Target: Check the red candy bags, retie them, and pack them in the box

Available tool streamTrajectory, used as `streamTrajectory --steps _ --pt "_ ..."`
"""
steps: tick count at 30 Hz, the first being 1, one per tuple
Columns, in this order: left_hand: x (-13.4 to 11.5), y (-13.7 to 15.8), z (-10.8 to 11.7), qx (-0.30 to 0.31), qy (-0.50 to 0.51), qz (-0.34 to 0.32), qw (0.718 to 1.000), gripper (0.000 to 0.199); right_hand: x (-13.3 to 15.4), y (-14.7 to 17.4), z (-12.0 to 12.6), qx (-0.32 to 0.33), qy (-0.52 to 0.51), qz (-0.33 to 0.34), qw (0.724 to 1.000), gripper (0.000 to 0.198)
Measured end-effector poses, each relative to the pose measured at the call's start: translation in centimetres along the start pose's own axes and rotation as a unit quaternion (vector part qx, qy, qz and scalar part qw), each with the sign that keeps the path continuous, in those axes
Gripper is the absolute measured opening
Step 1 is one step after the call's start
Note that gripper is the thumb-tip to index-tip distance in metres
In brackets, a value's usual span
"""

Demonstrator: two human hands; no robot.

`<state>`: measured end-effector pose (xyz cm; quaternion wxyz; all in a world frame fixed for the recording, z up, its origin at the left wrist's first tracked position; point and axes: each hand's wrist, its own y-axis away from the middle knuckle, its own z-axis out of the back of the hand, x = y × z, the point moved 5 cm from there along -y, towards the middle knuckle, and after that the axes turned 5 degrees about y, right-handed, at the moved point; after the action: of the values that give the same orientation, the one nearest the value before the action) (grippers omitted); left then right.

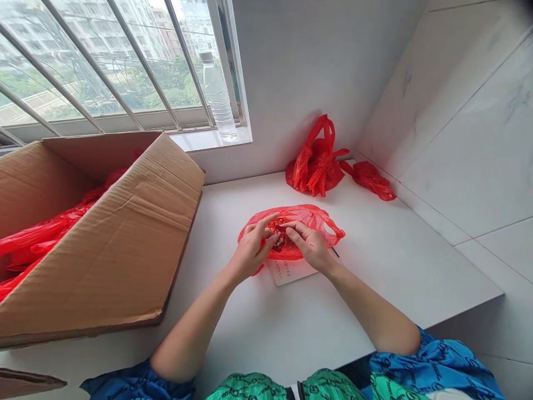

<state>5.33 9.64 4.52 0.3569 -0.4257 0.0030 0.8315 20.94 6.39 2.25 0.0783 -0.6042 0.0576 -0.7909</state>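
Observation:
Between my fingers is a small red printed packet [278,238], held above an open red plastic bag [306,214]. My left hand [254,244] is closed on the packet's left side. My right hand [308,244] pinches at its right edge, with thumb and index finger close together. The bag lies spread on the white table, its handle loop pointing right. Under the bag's near side sticks out a white sheet or booklet [291,272] with small dark print. What else lies inside the bag is hard to make out.
A large open cardboard box [125,250] holding red plastic bags [54,230] stands at left. Against the back wall sit a tied red bag [316,164] and a smaller red bundle [372,180]. A clear water bottle [219,100] stands on the barred window's sill.

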Motion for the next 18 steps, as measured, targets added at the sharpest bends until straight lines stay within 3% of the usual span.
streamTrajectory --steps 3,8,12,18 --pt "0.0 0.1 0.0 0.001 0.005 -0.003 1.0 0.043 -0.5 -0.2 -0.3 0.022 -0.075 -0.027 0.997 0.026" --pt "1.2 -0.1 0.2 -0.005 0.128 0.075 0.989 0.035 -1.2 -0.4 0.0 0.008 -0.156 -0.077 0.985 0.026" --pt "2.1 0.0 0.3 -0.024 0.212 0.12 0.97 0.033 -1.3 -0.3 -0.1 0.032 -0.138 -0.08 0.987 0.03" --pt "2.2 0.1 0.0 0.006 0.257 0.12 0.959 0.031 -1.2 -0.2 -0.5 0.084 -0.09 -0.066 0.99 0.034"
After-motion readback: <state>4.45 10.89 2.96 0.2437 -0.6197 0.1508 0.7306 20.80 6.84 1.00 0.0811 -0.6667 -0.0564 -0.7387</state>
